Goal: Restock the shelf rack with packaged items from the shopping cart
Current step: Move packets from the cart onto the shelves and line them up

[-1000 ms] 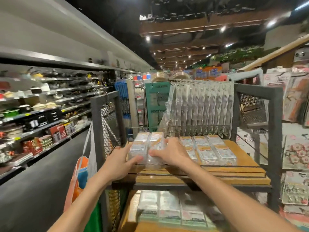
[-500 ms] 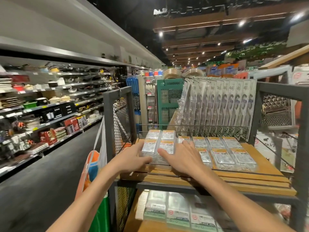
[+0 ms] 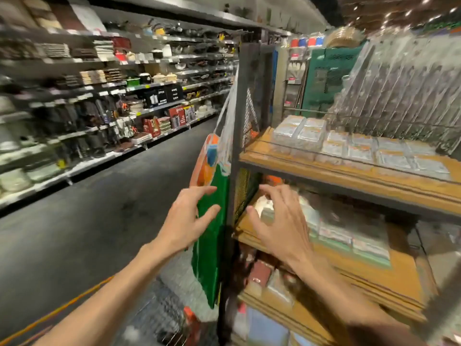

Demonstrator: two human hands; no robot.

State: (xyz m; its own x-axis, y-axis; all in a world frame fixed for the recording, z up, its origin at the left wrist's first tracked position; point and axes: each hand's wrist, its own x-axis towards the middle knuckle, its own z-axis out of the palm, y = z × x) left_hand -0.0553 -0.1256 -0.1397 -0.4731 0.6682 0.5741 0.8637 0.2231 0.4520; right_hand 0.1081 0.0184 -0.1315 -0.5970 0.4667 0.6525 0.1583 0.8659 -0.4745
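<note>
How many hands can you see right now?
2. The left hand is spread in front of the green bag hanging on the rack's side. The right hand, fingers bent, is in front of the packets on the middle shelf. None seem hidden.

Heavy motion blur — warm ceiling spotlights (image 3: 409, 13) (wide-angle edge bending)
</note>
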